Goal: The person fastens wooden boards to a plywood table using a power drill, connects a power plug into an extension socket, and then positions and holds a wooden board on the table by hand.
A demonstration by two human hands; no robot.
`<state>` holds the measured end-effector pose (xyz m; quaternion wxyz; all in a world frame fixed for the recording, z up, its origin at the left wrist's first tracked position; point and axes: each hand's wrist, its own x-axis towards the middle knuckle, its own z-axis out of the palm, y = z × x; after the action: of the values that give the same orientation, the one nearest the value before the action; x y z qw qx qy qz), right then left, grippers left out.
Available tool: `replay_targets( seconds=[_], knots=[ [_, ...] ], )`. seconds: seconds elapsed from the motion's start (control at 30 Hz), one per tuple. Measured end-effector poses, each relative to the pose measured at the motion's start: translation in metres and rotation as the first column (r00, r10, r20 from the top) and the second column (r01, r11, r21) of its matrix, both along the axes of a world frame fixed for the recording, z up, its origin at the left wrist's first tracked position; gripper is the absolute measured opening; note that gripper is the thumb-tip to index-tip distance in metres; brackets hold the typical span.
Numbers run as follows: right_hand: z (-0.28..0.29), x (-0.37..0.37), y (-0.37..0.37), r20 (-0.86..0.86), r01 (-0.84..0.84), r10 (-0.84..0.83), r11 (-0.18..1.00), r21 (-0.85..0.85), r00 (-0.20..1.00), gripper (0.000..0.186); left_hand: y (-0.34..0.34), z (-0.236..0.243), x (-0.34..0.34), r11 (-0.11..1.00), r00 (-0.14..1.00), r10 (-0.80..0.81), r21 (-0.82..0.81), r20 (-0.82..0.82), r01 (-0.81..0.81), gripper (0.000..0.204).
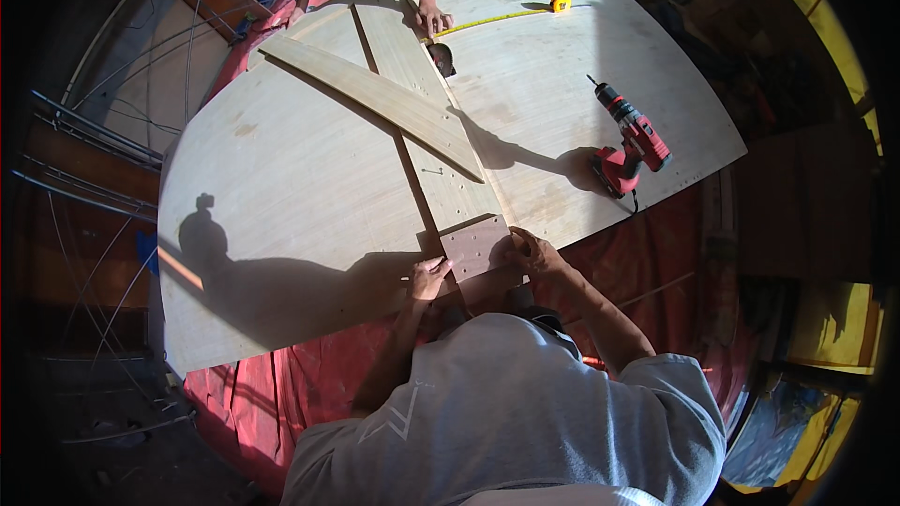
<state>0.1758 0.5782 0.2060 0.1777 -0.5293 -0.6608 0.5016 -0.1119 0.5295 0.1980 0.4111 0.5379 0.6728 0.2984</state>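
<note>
A short reddish-brown board [476, 245] lies across the near end of a long pale plank [433, 145], close to the near edge of a big light plywood panel [272, 169]. At its left edge is the person's left hand [431, 278], fingers pinched closed on a slim pale stick [407, 278], perhaps a pencil, whose tip pokes out to the left. The right hand [537, 253] is at the board's right edge with its fingers bent; whether they clamp the wood or only rest on it cannot be told.

Farther up the plank, a small greenish fastener [432, 171] lies on its face, and a second plank [370, 108] crosses it at a slant. To the right, a red and black cordless drill [630, 142] lies on the panel. Near the far side, a co-worker's hand [433, 21] is at the end of the yellow blade drawn from a tape measure [561, 4]; just below it is a dark object [441, 59], too unclear to name. Red sheeting [319, 379] shows under the panel.
</note>
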Motion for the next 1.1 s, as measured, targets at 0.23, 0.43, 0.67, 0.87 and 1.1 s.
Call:
replay_targets(
  seconds=[0.23, 0.43, 0.67, 0.87, 1.1],
  knots=[
    [-0.002, -0.001, 0.0, -0.023, 0.009, -0.008, 1.0, 0.028, 1.0, 0.066, -0.002, -0.008, -0.004, 1.0, 1.0, -0.018, 0.001, -0.007, 0.018, 0.052],
    [-0.004, 0.001, 0.0, -0.005, 0.005, -0.005, 1.0, 0.023, 1.0, 0.067, -0.002, -0.004, -0.002, 0.999, 0.999, -0.043, 0.001, -0.022, 0.043, 0.054],
    [0.0, 0.002, 0.002, 0.001, 0.014, -0.014, 1.0, 0.008, 1.0, 0.068, 0.001, -0.013, -0.005, 0.998, 0.998, -0.056, 0.018, -0.016, 0.056, 0.054],
    [-0.009, -0.001, 0.007, -0.09, -0.014, 0.01, 0.999, -0.039, 0.996, 0.062, 0.003, -0.029, -0.015, 1.0, 0.999, -0.031, 0.004, 0.021, 0.031, 0.053],
    [-0.008, 0.012, -0.003, -0.179, 0.043, -0.059, 0.995, -0.093, 0.982, 0.07, 0.003, -0.023, 0.001, 0.997, 0.997, -0.069, 0.031, -0.045, 0.071, 0.053]
  ],
)
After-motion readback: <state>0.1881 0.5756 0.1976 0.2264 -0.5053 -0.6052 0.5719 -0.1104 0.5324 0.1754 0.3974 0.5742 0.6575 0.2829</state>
